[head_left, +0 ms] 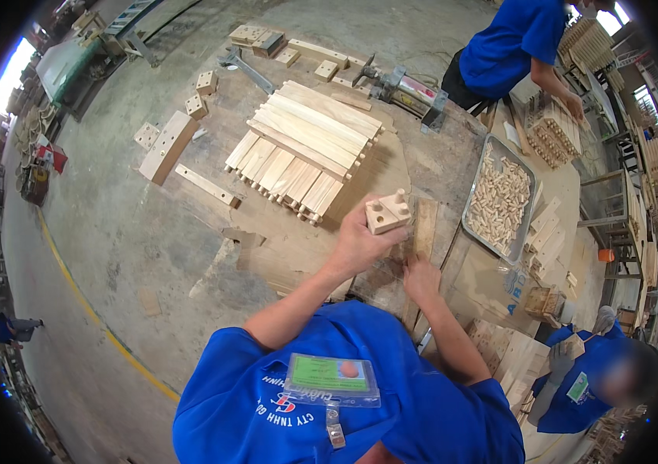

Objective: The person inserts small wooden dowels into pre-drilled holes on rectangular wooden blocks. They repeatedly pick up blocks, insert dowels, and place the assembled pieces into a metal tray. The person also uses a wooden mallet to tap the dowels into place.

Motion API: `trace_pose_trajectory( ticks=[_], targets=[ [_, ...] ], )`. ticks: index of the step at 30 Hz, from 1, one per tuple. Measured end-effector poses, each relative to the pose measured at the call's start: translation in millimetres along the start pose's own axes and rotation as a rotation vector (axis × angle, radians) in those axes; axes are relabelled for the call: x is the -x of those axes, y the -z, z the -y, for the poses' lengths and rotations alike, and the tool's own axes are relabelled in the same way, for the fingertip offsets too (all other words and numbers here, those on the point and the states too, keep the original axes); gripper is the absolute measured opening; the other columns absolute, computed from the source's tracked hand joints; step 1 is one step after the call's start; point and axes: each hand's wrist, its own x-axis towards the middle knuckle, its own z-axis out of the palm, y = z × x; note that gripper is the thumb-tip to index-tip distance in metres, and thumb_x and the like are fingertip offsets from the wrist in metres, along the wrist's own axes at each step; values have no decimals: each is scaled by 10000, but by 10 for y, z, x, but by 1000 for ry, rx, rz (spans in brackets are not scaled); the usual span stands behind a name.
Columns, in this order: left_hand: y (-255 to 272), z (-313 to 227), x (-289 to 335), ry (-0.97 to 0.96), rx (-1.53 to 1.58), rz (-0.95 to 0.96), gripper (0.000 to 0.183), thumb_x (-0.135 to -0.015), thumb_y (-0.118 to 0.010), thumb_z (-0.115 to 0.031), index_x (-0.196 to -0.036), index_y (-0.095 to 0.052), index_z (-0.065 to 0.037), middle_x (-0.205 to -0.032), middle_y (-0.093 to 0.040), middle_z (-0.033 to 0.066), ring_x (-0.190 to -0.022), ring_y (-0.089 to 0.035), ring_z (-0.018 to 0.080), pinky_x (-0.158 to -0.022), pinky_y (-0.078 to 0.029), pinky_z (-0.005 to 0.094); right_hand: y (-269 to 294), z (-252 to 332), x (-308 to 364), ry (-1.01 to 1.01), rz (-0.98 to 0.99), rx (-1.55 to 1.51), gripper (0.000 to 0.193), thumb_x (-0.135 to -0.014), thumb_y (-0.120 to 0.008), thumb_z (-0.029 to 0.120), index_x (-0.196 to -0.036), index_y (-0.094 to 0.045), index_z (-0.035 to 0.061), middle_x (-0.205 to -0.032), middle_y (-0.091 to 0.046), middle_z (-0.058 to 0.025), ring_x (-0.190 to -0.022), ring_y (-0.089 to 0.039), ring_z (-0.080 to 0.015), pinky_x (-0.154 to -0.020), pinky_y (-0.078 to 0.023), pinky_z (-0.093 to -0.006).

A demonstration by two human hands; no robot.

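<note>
My left hand (357, 241) is wrapped round a small pale wooden block (388, 216) with its end turned up. Holes and short round dowels show on that end. My right hand (422, 280) is closed just to the right and nearer to me, at the lower end of a flat wooden strip (425, 224) on the table. What its fingers hold, if anything, is hidden. Beyond my left hand lies a stack of wooden slats (306, 139) with dowels standing out of their ends. A metal tray (464, 219) full of short wooden dowels (503, 197) stands on the right.
Drilled blocks (167, 147) and a holed strip (207, 185) lie at the left table edge. At the back are a metal clamp-like device (410, 91) and more blocks (325, 71). One person (511, 46) handles slats at the far right; another (588, 379) works at the near right.
</note>
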Motion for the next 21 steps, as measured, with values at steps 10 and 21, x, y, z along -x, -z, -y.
trace_pose_trajectory(
  ticks=[10, 21],
  targets=[
    [-398, 461, 10, -4, -38, 125, 453, -885, -877, -81, -1284, -670, -26, -1124, -752, 35, -1043, -684, 85, -915, -574, 289, 1605, 228, 135, -11, -323, -1265, 121, -984, -646, -40, -1074, -707, 15, -1035, -681, -74, -865, -676, -118, -748, -573, -274],
    [-558, 605, 130, -113, -157, 170, 484, -843, -894, -108, -1283, -696, -60, -1153, -761, 83, -1055, -719, 155, -921, -577, 328, 1902, 779, 228, 379, -272, -236, 171, -956, -710, 53, -1120, -692, 11, -1027, -698, -175, -849, -685, -391, -742, -559, -440]
  ],
)
